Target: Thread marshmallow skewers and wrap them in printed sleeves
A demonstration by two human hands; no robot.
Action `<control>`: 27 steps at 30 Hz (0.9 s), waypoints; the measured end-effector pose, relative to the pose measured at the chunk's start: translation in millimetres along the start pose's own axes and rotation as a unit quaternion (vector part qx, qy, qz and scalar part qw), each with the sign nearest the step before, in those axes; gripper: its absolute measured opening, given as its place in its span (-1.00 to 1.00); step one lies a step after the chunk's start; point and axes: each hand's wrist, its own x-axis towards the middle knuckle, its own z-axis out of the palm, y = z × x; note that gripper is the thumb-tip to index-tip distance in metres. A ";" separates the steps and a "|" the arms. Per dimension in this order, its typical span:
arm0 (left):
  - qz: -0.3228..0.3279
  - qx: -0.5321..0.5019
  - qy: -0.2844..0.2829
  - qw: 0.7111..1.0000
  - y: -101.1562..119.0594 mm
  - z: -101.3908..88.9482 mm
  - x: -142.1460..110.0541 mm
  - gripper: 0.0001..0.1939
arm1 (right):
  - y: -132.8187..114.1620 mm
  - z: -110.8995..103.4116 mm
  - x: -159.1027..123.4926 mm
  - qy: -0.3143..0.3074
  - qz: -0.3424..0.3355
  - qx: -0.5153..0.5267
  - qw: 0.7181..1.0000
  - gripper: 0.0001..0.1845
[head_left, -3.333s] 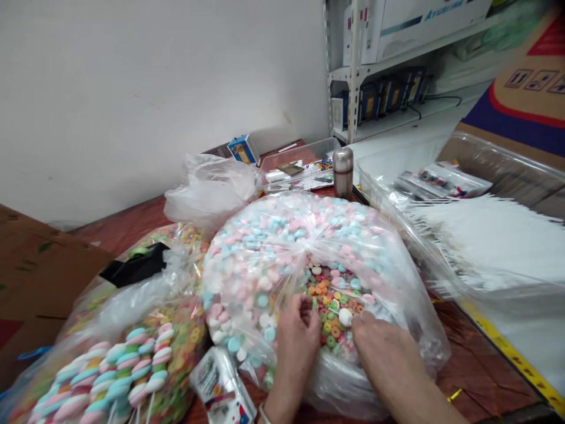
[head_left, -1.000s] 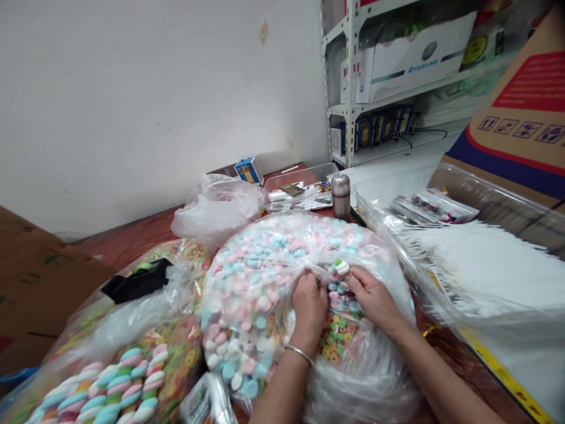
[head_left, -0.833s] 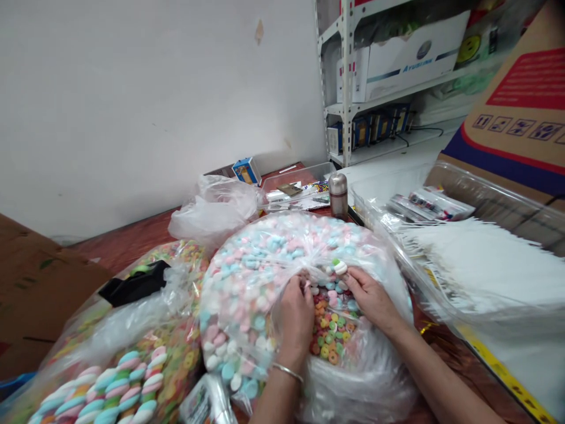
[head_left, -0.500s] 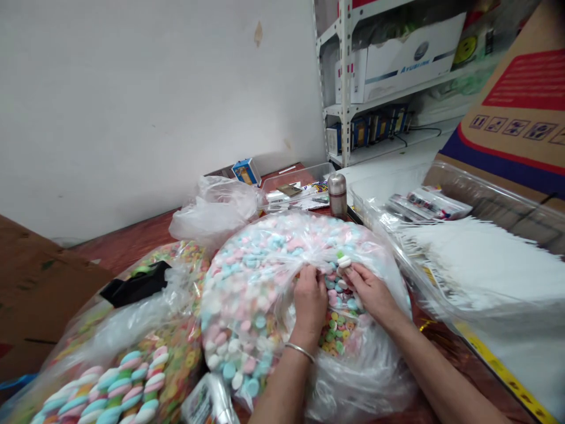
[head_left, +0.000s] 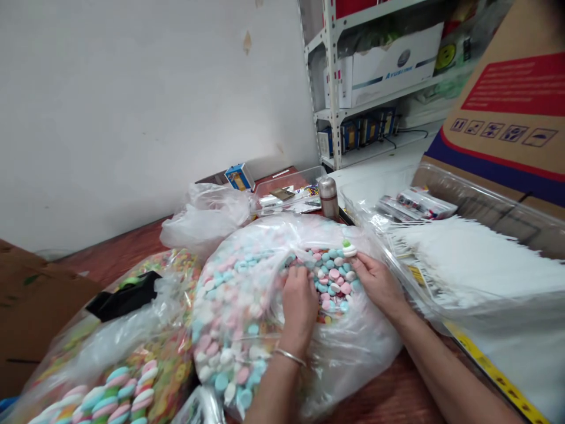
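Note:
A big clear plastic bag point(head_left: 353, 365) full of pink, blue and white button-shaped candies point(head_left: 334, 274) lies in front of me, its opening spread in the middle. My left hand point(head_left: 301, 297) is closed at the left edge of that opening, gripping the bag's plastic. Between the fingertips of my right hand point(head_left: 375, 280), over the opening's right side, is a small stack of white and green candies point(head_left: 348, 248). Whether a stick runs through the stack is hidden. A few orange and yellow pieces show low in the opening, beside my left hand.
On the left lies another bag point(head_left: 172, 330) of ring-like gummies, with twisted marshmallows point(head_left: 117, 394) and a black object point(head_left: 123, 296) on top. A clear bin point(head_left: 424, 300) of white packets stands right. Behind are a metal flask point(head_left: 328, 197), a crumpled bag point(head_left: 205, 215) and shelving point(head_left: 333, 88).
The bag's opening has become wider, showing more candies. My right hand has moved slightly up and outward with the white and green stack. The camera view has shifted a little.

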 end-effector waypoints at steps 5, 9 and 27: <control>0.009 0.043 -0.016 0.999 2.8 12.9 -15.7 -0.83 | 0.2 -0.6 -8.1 0.006 -0.004 0.030 1.000 -0.55; 0.027 0.027 -0.004 0.999 8.1 17.9 -3.8 -0.83 | 7.5 -0.6 -8.4 0.016 0.004 0.041 0.999 -0.48; 0.097 -0.079 -0.129 0.984 12.2 34.4 -5.4 -0.59 | 12.7 1.9 -8.7 0.008 -0.003 0.068 0.998 -0.52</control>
